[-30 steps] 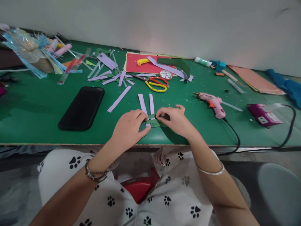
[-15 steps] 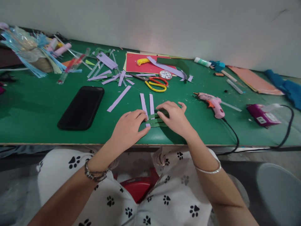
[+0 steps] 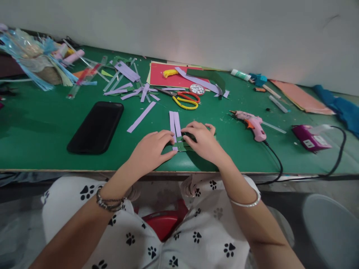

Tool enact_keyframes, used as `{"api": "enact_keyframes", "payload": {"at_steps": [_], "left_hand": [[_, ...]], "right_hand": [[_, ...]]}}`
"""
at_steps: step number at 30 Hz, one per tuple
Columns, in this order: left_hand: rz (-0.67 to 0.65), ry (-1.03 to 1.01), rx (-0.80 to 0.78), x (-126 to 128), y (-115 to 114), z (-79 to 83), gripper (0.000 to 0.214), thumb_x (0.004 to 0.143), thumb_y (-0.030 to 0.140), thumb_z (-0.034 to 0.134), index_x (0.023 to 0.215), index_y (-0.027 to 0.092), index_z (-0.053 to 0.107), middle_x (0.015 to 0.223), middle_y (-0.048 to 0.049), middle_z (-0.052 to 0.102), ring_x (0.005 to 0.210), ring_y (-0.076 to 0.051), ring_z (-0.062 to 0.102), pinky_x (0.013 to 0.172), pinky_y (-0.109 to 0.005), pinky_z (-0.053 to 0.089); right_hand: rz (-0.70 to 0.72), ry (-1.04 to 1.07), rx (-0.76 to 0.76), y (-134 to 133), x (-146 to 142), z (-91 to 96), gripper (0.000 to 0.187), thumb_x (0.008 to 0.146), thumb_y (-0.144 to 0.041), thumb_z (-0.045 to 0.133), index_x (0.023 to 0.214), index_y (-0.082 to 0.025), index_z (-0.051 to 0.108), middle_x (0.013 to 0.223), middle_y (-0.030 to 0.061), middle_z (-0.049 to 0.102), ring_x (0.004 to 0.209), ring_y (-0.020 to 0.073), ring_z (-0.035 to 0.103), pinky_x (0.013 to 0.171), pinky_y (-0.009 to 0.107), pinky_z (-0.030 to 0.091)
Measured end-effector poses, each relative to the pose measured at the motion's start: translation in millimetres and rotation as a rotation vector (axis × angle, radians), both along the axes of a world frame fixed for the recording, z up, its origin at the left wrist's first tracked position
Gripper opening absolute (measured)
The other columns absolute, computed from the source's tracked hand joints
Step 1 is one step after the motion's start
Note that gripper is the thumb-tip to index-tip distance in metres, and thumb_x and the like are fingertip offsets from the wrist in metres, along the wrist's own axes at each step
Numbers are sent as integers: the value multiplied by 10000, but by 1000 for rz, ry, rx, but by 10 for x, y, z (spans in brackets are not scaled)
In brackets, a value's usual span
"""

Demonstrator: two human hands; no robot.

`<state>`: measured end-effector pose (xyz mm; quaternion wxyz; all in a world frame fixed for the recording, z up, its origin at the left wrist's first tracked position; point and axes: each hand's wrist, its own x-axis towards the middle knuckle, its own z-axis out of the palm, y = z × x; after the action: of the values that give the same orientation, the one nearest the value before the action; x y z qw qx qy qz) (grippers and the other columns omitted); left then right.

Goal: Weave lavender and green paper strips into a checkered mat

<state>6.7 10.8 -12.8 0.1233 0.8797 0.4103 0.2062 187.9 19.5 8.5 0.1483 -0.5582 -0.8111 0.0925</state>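
The left hand (image 3: pixel 153 150) sets thumb and bent fingers at the left edge of the crossed purple strips (image 3: pixel 177 125) and green strips (image 3: pixel 184 147), on the table (image 3: pixel 214 110) between both hands. The right hand (image 3: pixel 203 142) arches over the green strips, fingertips by the purple; whether either pinches paper, I cannot tell

bare green tabletop (image 3: pixel 122 151) leaves a passage between the black smartphone (image 3: pixel 95 127) and the left hand (image 3: pixel 151 152), though a lone lavender strip (image 3: pixel 141 117) slants across its far end. another gap opens between the right hand (image 3: pixel 201 141) and the pink glue gun (image 3: pixel 251 122), whose black cord (image 3: pixel 279 160) bars the near right. two side-by-side lavender strips (image 3: pixel 177 125) obstruct the middle; farther, scissors (image 3: pixel 174 98) and scattered lavender scraps (image 3: pixel 144 92) block the way.
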Motion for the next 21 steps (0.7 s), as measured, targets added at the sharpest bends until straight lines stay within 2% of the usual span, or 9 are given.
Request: {"api": "enact_keyframes", "payload": {"at_steps": [4,10,14,21], "left_hand": [[-36,36,37,-26,30,5,164,846,313,499,896,161,539,1106,-94,606,966,-240,587,831,-383,447],[-67,40,41,-33,63,17,185,858,334,479,875,162,544,1104,-96,602,951,-245,584,807,-382,449],[-62,36,34,-33,64,11,191,858,342,481,862,162,542,1100,-99,598,938,-250,585,793,-386,452],[-63,23,41,-36,63,-15,184,857,337,477,847,165,542,1090,-99,591,945,-250,583,797,-389,453]], "right_hand": [[-8,45,-23,20,-17,16,210,849,-197,452,927,-212,646,967,36,618,925,180,546,801,357,210],[-146,101,-120,133,-111,33,151,775,-312,586,697,-193,637,774,-11,580,779,148,515,719,313,180],[-197,74,-133,175,-171,25,136,764,-274,600,672,-179,632,761,-13,561,764,142,492,698,306,162],[-199,70,-121,178,-201,8,159,795,-243,548,676,-177,630,774,0,572,774,150,498,681,307,159]]}}
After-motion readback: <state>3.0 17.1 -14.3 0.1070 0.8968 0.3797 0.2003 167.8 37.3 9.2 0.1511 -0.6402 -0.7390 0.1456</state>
